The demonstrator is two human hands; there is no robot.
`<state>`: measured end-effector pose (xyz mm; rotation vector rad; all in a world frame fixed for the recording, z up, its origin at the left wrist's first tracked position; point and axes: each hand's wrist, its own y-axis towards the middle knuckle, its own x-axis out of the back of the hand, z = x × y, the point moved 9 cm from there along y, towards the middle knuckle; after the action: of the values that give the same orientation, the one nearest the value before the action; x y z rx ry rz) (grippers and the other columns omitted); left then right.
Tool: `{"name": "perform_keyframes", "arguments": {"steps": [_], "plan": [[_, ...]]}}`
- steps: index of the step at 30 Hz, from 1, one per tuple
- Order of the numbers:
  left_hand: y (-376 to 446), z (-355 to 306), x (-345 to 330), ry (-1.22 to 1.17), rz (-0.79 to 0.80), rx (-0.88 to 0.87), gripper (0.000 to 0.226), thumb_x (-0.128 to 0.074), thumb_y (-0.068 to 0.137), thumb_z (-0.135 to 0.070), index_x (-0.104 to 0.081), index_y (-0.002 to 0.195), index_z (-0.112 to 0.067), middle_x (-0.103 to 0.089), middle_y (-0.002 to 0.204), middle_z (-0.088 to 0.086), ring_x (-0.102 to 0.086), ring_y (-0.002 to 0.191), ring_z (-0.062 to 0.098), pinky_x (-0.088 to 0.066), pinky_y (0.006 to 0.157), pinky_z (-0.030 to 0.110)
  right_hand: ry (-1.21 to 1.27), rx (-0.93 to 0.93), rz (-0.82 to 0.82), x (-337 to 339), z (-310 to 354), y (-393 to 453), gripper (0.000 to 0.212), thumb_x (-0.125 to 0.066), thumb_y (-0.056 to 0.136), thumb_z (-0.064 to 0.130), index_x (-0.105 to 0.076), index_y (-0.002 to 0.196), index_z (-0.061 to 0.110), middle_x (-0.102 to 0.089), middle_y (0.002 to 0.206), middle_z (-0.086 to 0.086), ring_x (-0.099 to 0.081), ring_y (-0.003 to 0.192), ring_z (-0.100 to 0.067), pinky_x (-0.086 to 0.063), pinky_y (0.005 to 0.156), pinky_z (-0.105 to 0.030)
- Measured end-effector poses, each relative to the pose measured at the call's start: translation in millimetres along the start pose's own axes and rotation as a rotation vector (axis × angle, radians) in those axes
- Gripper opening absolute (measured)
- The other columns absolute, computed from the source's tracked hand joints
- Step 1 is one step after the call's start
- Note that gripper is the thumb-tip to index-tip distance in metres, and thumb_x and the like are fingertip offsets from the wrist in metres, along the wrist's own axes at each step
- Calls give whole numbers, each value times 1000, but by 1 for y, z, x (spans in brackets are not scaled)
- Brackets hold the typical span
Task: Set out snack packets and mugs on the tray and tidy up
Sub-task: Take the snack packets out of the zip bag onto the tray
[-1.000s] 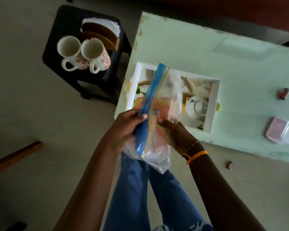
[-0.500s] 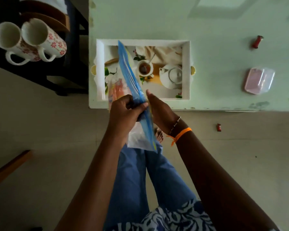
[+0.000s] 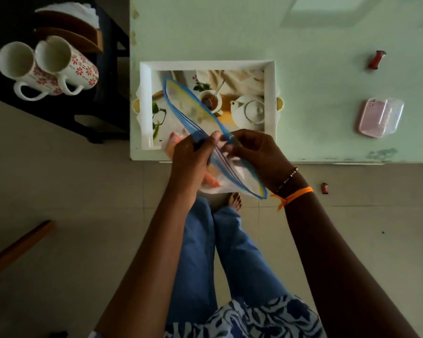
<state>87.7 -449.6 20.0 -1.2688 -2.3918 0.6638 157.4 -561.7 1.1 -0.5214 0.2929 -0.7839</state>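
Both hands pinch the zip bag (image 3: 200, 123) over the tray's (image 3: 145, 98) near edge — my left hand (image 3: 193, 158) and right hand (image 3: 255, 152) closed on opposite lips. I'd spread them evenly so the packets slide out; mugs (image 3: 47, 67) wait on the stool (image 3: 108, 76).

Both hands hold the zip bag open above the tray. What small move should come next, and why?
Probably the right hand should reach into the clear zip bag with the blue seal and draw out an orange snack packet. The bag's mouth is spread open between both hands, the left hand steadies it, and the white picture-printed tray below holds no real packets yet.
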Motion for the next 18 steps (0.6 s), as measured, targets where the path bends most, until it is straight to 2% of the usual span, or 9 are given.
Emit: {"name": "perform_keyframes", "arguments": {"steps": [2,4,6,8,10,12,15,16,18], "plan": [[-2,-5,16,20,-116,-31,14,-64,79,-17,-61,66,-14,-60,56,-9,-54,51,1,-43,48,11,-26,-26,-177,21,1,3,20,-55,82,-5,-60,100,1,-64,85,-11,-57,64,-16,-52,66,-29],[-9,-9,36,64,-246,-63,20,-62,74,-14,-56,64,3,-53,54,-1,-46,51,5,-36,47,13,-239,-4,-391,47,11,-1,25,-56,76,-8,-57,101,-2,-65,91,-19,-58,65,-24,-50,67,-38],[-18,-14,51,118,-323,-98,26,-59,75,-7,-46,53,-2,-45,43,-11,-37,46,1,-30,43,11,-576,75,-556,59,34,-10,30,-57,69,-6,-55,98,-1,-62,100,-20,-58,81,-32,-45,74,-38],[-25,-15,56,142,-328,-114,27,-58,75,-3,-46,51,-4,-43,36,-13,-38,40,-2,-31,41,10,-834,225,-602,44,66,-20,28,-56,63,-5,-53,91,-2,-57,100,-22,-52,89,-36,-36,76,-34],[-31,-10,57,130,-325,-90,20,-59,77,-2,-54,59,6,-49,42,-12,-45,41,-2,-36,42,10,-858,393,-530,10,91,-26,17,-55,65,-5,-55,81,1,-58,91,-22,-53,83,-35,-35,71,-30],[-35,-3,58,114,-320,-64,22,-58,78,-3,-53,58,3,-50,41,-13,-47,42,-2,-37,43,10,-857,443,-330,-31,94,-21,6,-53,74,2,-58,77,5,-62,85,-17,-58,78,-33,-45,69,-34],[-41,0,60,105,-318,-66,31,-57,80,-4,-47,51,-8,-47,39,-14,-42,42,1,-35,46,13,-1076,196,113,-85,47,16,24,-49,87,16,-60,103,2,-64,109,-21,-59,101,-37,-47,85,-40],[-44,-1,60,98,-324,-71,29,-57,80,-3,-49,52,-1,-49,43,-9,-43,44,5,-35,48,16,-1128,92,205,-95,27,29,30,-49,88,15,-54,114,1,-58,119,-24,-55,110,-38,-45,89,-40],[-50,-4,62,90,-336,-82,25,-56,80,-1,-50,59,12,-50,52,17,-45,51,19,-36,50,25,-1101,-51,234,-104,-3,50,42,-47,90,16,-39,128,0,-45,131,-27,-46,121,-42,-40,97,-43]]}}
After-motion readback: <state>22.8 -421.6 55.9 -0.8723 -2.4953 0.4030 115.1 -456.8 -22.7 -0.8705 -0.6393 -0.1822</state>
